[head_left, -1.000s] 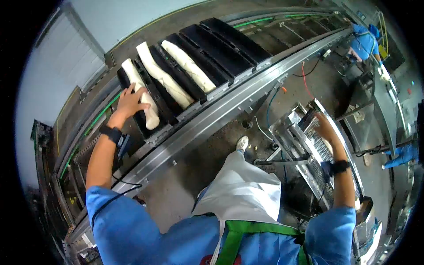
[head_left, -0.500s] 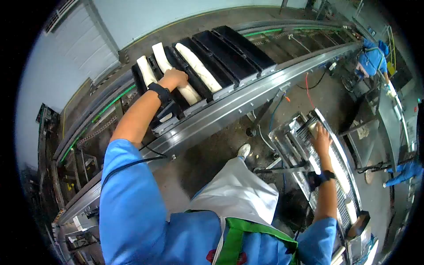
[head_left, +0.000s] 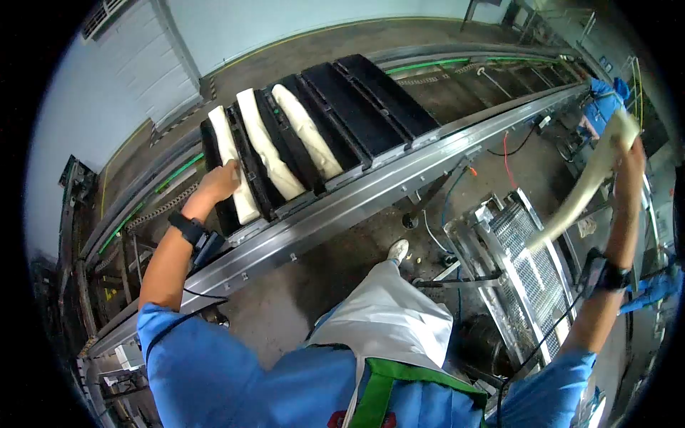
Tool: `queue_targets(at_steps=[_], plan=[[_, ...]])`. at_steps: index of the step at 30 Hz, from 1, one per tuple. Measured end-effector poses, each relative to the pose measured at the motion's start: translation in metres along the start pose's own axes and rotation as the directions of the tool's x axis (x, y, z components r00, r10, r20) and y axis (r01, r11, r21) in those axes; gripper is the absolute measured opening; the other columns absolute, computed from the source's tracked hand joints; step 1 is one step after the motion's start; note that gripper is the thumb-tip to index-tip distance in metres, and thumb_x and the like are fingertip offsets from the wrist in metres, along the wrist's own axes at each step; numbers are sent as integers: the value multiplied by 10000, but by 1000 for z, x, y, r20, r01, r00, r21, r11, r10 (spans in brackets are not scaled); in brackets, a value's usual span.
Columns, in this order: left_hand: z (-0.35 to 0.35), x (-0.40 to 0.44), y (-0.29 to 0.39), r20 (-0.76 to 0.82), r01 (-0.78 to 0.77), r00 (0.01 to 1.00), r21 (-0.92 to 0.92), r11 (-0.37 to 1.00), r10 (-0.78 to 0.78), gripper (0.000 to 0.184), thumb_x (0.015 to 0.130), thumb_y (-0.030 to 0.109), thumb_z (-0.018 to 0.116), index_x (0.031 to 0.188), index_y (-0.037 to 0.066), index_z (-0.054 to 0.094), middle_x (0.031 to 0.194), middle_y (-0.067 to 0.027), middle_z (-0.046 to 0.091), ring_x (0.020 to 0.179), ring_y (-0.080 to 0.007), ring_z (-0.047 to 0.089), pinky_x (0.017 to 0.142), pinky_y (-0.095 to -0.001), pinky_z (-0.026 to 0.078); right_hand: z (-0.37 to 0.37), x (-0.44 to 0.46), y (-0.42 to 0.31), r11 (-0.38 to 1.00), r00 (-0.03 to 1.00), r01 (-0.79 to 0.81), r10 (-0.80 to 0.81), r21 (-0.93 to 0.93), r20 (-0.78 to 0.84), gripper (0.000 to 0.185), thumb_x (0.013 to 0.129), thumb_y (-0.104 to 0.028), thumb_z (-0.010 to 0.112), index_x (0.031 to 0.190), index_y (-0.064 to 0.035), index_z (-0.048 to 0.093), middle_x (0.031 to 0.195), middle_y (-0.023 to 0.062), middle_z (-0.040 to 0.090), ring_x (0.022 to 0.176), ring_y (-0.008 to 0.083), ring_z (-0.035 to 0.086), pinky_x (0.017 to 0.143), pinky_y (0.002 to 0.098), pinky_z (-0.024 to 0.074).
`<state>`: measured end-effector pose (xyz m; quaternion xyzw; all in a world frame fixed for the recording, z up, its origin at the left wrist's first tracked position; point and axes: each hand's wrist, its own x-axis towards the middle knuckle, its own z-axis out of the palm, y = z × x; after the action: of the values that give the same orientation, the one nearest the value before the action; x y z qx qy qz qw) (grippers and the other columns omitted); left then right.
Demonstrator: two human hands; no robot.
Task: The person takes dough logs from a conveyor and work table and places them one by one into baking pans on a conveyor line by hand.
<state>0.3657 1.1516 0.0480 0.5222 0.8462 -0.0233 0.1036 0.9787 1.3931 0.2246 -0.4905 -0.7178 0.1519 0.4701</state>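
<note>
A row of long black baking pans (head_left: 387, 100) lies across the metal rail. Pale dough strips rest in the pans on the left side. My left hand (head_left: 218, 183) is on the leftmost dough strip (head_left: 222, 135), its fingers curled against the dough's edge. Beside it lie a second dough strip (head_left: 264, 146) and a third dough strip (head_left: 305, 130), each in its own pan. Off to the right, my right hand (head_left: 627, 162) grips one end of a long raised dough piece (head_left: 586, 187). Its other end hangs slanting down over the mesh conveyor, blurred by motion.
The mesh conveyor (head_left: 524, 239) stands at my right with a metal frame. A steel rail (head_left: 349, 202) runs in front of me below the pans. A co-worker in blue (head_left: 603, 107) stands at the far right. Cables hang along both my arms.
My right hand has lifted a dough piece off the mesh conveyor, up and to the right. My left hand has moved from the middle dough strip to the leftmost one. The pans look shifted slightly left.
</note>
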Motion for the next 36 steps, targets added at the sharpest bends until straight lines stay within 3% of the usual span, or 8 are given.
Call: queue_targets(at_steps=[5,10,13,16,26,31,34,36], plan=[[4,9,1,195,178,977,-517,837,-88,363,692,175,556,972,9,396,711,-115,515,659,-202,546,518,-313,459,24,74,-71,765,984,165,-86,622,-155,329,796,-259,519,1037,-35,504,1063,83,496,980,172,461,805,294,376],[4,-31,14,193,155,981,-658,737,-34,366,711,196,567,984,64,363,681,-34,412,658,-137,437,497,-259,406,147,48,-102,654,971,239,-181,717,-159,279,750,-229,537,950,-35,518,966,71,518,855,156,504,725,269,415],[24,-37,6,-7,-20,1000,-537,844,20,408,705,203,578,1013,61,351,653,-62,403,622,-171,439,569,-307,399,252,-10,-94,827,944,321,-318,462,-86,362,693,-190,574,1001,-23,483,912,109,532,824,204,519,751,323,402],[20,-45,17,7,-10,1000,-461,887,15,448,684,200,594,1026,57,343,676,-137,453,652,-251,486,649,-348,379,332,-75,-40,865,766,411,-157,-287,624,522,616,-164,642,1107,-198,468,1135,82,398,1101,303,309,857,431,317],[7,-30,49,14,-81,995,-440,894,97,541,677,248,609,1080,6,341,946,-222,498,880,-329,498,743,-350,375,229,-112,71,797,824,393,-84,-458,561,374,679,-85,531,1019,-241,532,1110,54,433,1009,285,407,800,426,382],[-19,44,94,129,-272,956,58,960,263,365,736,297,504,1064,137,487,960,-162,552,886,-329,522,732,-382,421,101,-160,237,811,806,95,278,-577,523,609,551,-118,662,1109,-54,425,1076,201,441,995,353,424,816,403,374],[-34,107,162,-6,-432,890,302,850,455,293,707,241,504,992,179,538,888,-102,585,803,-280,563,636,-390,446,44,-183,269,557,548,143,644,-818,534,657,560,-125,664,1149,-50,385,1092,190,457,1009,346,432,833,380,382],[-18,143,193,-26,-511,827,382,770,562,293,676,225,544,963,166,545,872,-80,591,815,-268,562,630,-389,440,24,-215,294,767,704,16,447,-642,552,650,604,-174,641,1184,-120,353,1043,143,510,992,324,463,806,447,392]])
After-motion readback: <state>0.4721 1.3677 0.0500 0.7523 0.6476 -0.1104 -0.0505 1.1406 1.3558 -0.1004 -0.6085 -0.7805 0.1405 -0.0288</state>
